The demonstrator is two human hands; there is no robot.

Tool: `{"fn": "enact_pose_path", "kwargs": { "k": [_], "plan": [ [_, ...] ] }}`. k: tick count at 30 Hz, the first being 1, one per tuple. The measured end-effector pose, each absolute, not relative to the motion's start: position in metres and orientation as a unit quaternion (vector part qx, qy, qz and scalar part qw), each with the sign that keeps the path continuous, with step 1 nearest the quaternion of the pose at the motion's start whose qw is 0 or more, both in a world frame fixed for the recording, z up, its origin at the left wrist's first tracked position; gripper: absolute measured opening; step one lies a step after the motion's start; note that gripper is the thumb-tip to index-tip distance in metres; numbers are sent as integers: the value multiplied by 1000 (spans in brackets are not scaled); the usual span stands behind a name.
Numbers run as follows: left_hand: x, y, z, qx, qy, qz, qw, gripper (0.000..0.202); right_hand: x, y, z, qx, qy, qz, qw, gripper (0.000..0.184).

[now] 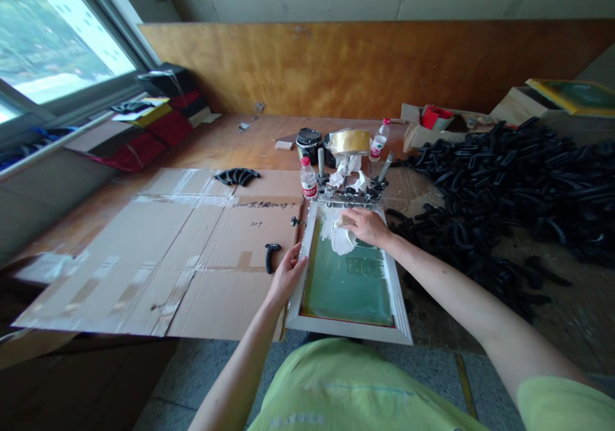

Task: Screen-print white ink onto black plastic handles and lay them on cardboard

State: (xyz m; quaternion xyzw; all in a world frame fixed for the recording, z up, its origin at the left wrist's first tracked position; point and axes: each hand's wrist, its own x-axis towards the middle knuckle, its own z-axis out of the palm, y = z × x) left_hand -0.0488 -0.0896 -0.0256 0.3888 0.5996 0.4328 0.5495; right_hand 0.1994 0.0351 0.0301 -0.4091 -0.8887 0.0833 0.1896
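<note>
Right hand (369,226) over the top part of a screen frame (348,330), grip clamped on a pale scraper (344,221), mostly covered by the fingers. White paste (341,245) smeared under and beside it, at the upper end of the green mesh (346,293). Left hand (284,276) at the frame's left rail, fingers slightly bent against the edge; can't tell if that grip is clamped on it or just resting. Frame lies at the near edge of the bench (211,138), far end at a metal clamp fixture (353,197) with crumpled white paper (354,165) on it. Tape roll (350,141) just behind, dark tub (308,141) to its left. Two red-capped bottles, one left of the fixture (308,181), one behind it to the right (378,141). Left of frame: flattened cardboard (120,245) with handwriting, single black curved part (271,258) near left hand, short row of similar parts (237,176) at the far edge. Right of frame: big heap of black parts (519,194), some lying near the frame, open cartons (432,135) behind the heap
</note>
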Motion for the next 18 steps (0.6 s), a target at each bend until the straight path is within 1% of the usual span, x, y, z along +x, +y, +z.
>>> {"fn": "enact_pose_path", "kwargs": {
  "k": [2, 3, 4, 7, 9, 11, 13, 15, 16, 18],
  "plan": [
    [-52, -90, -4, 379, 578, 440, 574, 72, 198, 62, 45, -459, -861, 82, 203, 52],
    [-54, -88, 8, 372, 569, 445, 583, 67, 203, 73, 51, -481, -846, 83, 216, 56],
    [-55, -85, 20, 366, 562, 452, 587, 62, 213, 83, 55, -503, -827, 83, 236, 55],
    [-52, -67, 55, 353, 524, 517, 578, 55, 258, 93, 50, -598, -730, 86, 321, 36],
    [-47, -49, 74, 349, 466, 572, 577, 52, 285, 84, 31, -669, -657, 93, 333, 26],
    [-41, -32, 88, 348, 423, 601, 582, 49, 295, 64, 5, -685, -656, 119, 293, 21],
    [-34, -24, 93, 340, 422, 616, 572, 49, 287, 40, -19, -621, -732, 150, 237, 20],
    [-25, -29, 85, 318, 443, 635, 548, 50, 267, 17, -33, -545, -805, 145, 186, 23],
    [-19, -36, 76, 309, 460, 626, 549, 51, 254, 6, -35, -525, -824, 131, 169, 22],
    [-3, -59, 51, 300, 498, 541, 608, 57, 228, -17, -32, -524, -830, 95, 166, 14]
  ]
}}
